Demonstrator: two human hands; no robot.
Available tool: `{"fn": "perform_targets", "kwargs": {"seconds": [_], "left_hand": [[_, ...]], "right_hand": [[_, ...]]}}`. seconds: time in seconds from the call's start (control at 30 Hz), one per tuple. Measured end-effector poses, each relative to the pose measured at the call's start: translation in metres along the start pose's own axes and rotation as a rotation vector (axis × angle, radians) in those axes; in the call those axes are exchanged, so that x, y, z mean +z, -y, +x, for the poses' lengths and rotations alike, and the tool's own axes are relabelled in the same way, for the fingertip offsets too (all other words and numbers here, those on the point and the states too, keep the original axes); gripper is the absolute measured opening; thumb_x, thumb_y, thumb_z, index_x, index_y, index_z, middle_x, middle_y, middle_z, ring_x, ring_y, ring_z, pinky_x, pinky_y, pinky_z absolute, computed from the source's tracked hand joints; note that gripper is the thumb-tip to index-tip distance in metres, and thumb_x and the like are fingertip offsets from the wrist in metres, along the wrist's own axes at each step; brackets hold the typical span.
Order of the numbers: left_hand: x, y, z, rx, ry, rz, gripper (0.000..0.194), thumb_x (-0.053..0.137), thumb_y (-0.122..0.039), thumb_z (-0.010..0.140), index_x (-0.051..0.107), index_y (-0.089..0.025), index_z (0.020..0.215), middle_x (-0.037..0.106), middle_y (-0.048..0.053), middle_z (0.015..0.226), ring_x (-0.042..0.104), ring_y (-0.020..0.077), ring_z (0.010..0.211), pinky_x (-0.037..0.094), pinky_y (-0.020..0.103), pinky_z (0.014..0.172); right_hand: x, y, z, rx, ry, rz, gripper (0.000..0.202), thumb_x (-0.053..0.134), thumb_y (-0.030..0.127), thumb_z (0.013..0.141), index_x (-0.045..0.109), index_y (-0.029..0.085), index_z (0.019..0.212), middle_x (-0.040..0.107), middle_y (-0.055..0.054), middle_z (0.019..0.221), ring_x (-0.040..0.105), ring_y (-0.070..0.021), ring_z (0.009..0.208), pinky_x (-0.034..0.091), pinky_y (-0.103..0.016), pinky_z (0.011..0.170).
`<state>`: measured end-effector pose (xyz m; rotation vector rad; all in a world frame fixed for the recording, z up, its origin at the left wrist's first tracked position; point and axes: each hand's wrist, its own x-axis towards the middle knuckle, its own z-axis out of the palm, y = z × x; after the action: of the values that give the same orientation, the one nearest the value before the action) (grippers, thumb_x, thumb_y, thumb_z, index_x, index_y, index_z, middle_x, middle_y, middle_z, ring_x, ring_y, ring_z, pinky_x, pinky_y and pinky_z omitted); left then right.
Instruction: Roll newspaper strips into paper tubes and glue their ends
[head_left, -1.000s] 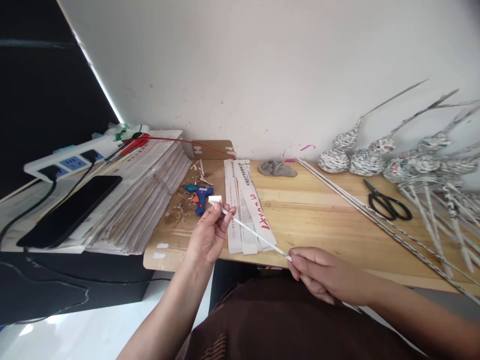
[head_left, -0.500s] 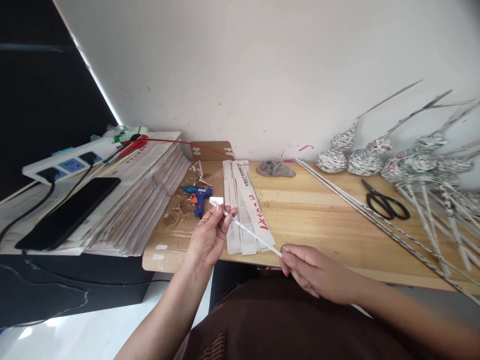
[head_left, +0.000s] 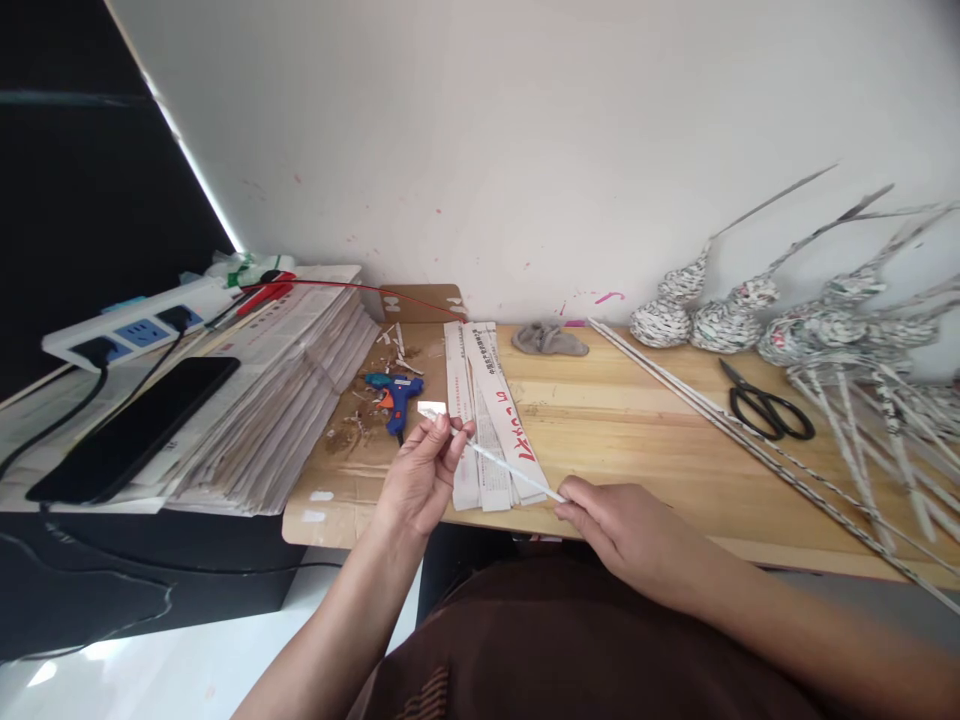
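Note:
Between my two hands runs a thin rolled paper stick [head_left: 510, 467], slanting down to the right in front of the table. My left hand [head_left: 426, 465] pinches its upper end, where a flat, unrolled white paper flap sticks out past the fingertips. Fingers wrapped round the lower end, my right hand [head_left: 630, 535] is closed on the stick. Just behind the stick, newspaper strips [head_left: 491, 420] lie fanned out on the table. A blue hot glue gun [head_left: 403, 400] rests left of them, close to my left hand.
At left stand a stack of newspaper [head_left: 300, 380], a black phone [head_left: 135, 430] and a power strip [head_left: 142, 325]. Along the right lie long paper sticks [head_left: 697, 405], black-handled scissors [head_left: 772, 412] and several woven paper gourds [head_left: 660, 325]. A grey cloth [head_left: 550, 339] sits by the wall.
My right hand has turned over, its back now facing up, and shifted slightly up along the stick. My left hand keeps its pinch on the upper end.

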<state>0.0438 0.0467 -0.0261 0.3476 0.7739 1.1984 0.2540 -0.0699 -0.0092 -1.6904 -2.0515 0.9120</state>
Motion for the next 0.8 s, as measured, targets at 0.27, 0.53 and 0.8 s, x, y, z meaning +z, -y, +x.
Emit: {"fn": "perform_targets", "kwargs": {"seconds": [0.27,0.53,0.8], "left_hand": [[-0.002,0.000,-0.003,-0.041,0.013,-0.007,0.013,0.057,-0.005,0.083,0.065,-0.010,0.075,0.065,0.004,0.071,0.070,0.0139,0.073,0.058,0.014,0.062],[-0.005,0.001,-0.002,-0.055,0.060,0.016,0.014,0.058,-0.004,0.082,0.064,-0.010,0.072,0.064,0.004,0.070,0.070,0.0129,0.073,0.057,0.013,0.063],[-0.008,0.002,-0.001,-0.039,0.073,0.041,0.009,0.065,-0.005,0.077,0.063,-0.011,0.071,0.064,0.002,0.070,0.070,0.0145,0.076,0.058,0.013,0.062]], "right_hand": [[0.000,-0.008,-0.001,0.082,0.232,0.445,0.042,0.027,0.050,0.097,0.050,0.018,0.082,0.046,0.003,0.058,0.045,-0.0099,0.051,0.036,-0.023,0.054],[-0.002,-0.012,0.001,0.153,0.354,0.680,0.041,0.033,0.055,0.094,0.047,0.018,0.086,0.044,0.005,0.055,0.043,-0.0085,0.046,0.035,-0.022,0.049],[0.002,0.001,-0.002,-0.029,0.013,0.154,0.031,0.033,0.037,0.098,0.051,0.019,0.081,0.056,0.000,0.073,0.049,-0.0115,0.066,0.035,-0.024,0.064]]}}
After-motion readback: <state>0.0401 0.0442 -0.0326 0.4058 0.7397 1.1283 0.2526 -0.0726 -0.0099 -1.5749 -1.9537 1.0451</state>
